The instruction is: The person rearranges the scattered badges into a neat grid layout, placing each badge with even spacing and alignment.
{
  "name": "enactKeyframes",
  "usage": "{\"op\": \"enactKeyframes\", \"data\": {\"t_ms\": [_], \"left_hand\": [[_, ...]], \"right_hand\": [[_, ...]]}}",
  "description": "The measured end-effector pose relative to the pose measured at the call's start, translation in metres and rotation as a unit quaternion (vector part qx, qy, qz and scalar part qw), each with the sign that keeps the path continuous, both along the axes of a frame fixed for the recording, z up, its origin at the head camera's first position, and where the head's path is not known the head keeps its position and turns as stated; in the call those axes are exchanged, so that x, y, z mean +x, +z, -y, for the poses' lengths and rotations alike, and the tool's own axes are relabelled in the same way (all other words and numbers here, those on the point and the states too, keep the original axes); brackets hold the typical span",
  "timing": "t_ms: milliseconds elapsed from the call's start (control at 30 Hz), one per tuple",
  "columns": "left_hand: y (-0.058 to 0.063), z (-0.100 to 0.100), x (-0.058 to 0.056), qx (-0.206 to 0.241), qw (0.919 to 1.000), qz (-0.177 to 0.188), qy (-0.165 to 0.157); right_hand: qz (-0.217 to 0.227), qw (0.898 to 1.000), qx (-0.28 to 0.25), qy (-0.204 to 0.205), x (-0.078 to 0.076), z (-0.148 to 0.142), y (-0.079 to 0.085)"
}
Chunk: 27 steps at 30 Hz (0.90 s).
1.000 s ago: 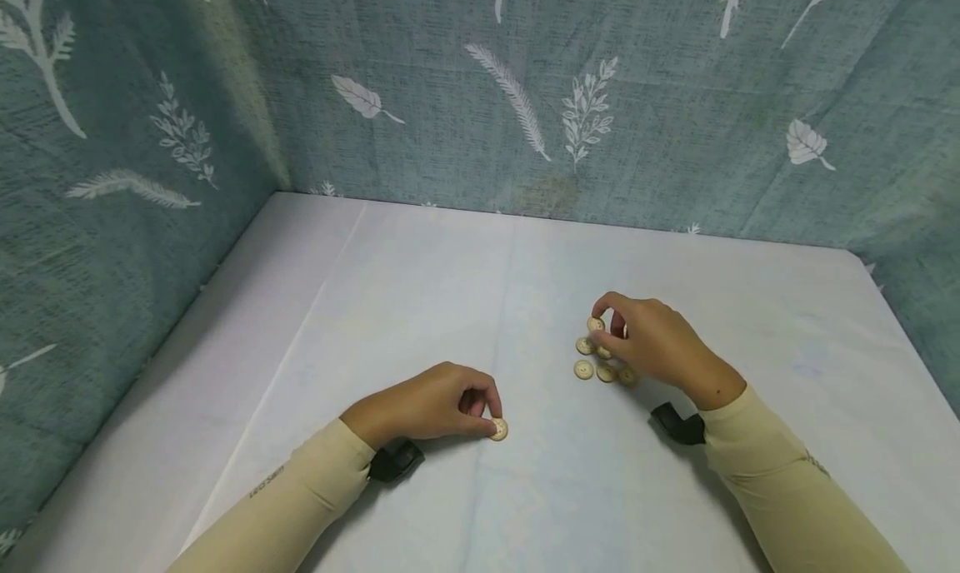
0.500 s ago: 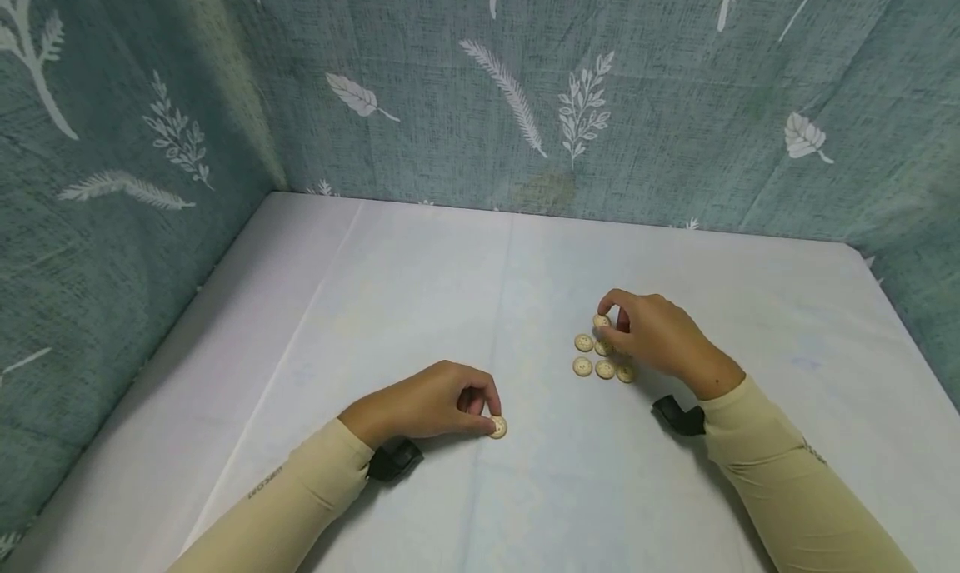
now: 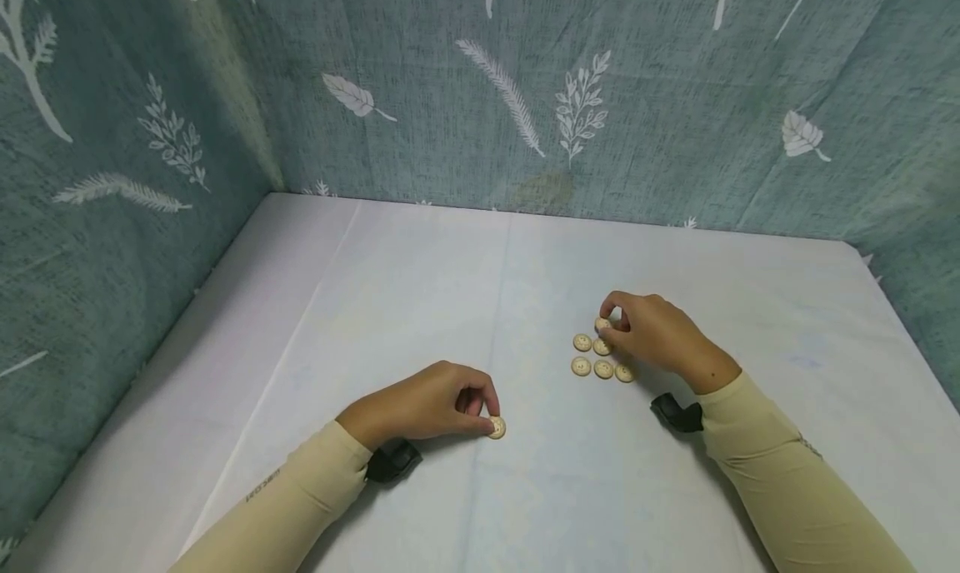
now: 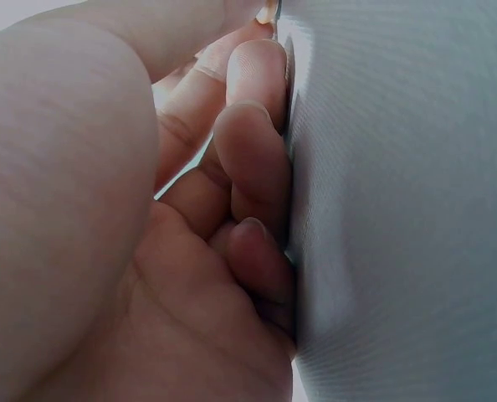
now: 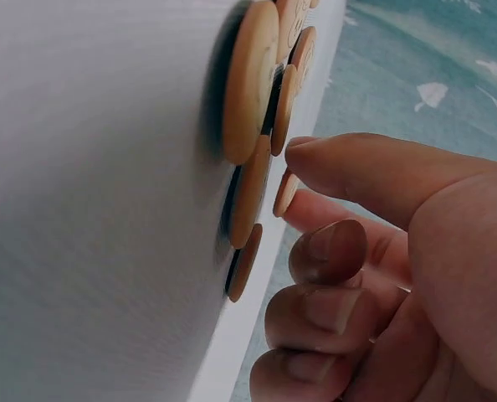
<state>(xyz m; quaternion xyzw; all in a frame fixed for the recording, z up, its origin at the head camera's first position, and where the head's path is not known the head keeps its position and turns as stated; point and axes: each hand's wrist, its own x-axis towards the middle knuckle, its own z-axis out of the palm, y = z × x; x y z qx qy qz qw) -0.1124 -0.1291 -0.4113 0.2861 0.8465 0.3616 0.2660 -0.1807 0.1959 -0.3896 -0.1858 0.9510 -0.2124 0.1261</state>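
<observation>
In the head view my left hand [image 3: 442, 402] rests low over the white cloth, pinching a round wooden button [image 3: 497, 427] between thumb and forefinger. Its other fingers curl against the cloth in the left wrist view, where just a sliver of the button [image 4: 268, 12] shows at the top. My right hand [image 3: 660, 331] is at the far side of a small group of similar buttons [image 3: 603, 369] and pinches the farthest one [image 3: 602, 325]. The right wrist view shows that button [image 5: 285, 194] at the tips of thumb and forefinger. The grouped buttons lie flat in short rows, close together.
White cloth [image 3: 420, 290] covers the table, with faint creases. Green leaf-patterned fabric [image 3: 450, 140] stands along the back and both sides. A black wrist camera [image 3: 393, 460] sits under the left wrist, another black wrist camera [image 3: 677, 412] under the right.
My right hand has shifted slightly right with the far button, bringing it more in line behind a grouped button. My left hand has stayed put with its button.
</observation>
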Motion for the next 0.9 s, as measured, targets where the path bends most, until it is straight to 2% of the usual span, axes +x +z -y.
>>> {"op": "enactKeyframes", "data": {"t_ms": [300, 567, 800, 900], "left_hand": [[-0.0016, -0.0011, 0.0028, -0.002, 1.0000, 0.001, 0.001], [-0.0023, -0.0037, 0.0050, 0.002, 0.9999, -0.017, 0.003], [-0.0001, -0.0052, 0.0044, 0.000, 0.9984, -0.056, -0.012], [0.0009, -0.0061, 0.0051, -0.005, 0.9980, -0.061, -0.015]], "right_hand": [[0.017, 1.000, -0.011, -0.002, -0.0012, -0.0026, -0.0055], [0.013, 1.000, -0.015, -0.001, -0.0020, -0.0020, -0.0079], [0.013, 1.000, -0.020, -0.004, -0.0023, -0.0024, -0.0067], [0.017, 1.000, -0.020, -0.002, -0.0028, -0.0031, -0.0078]]}}
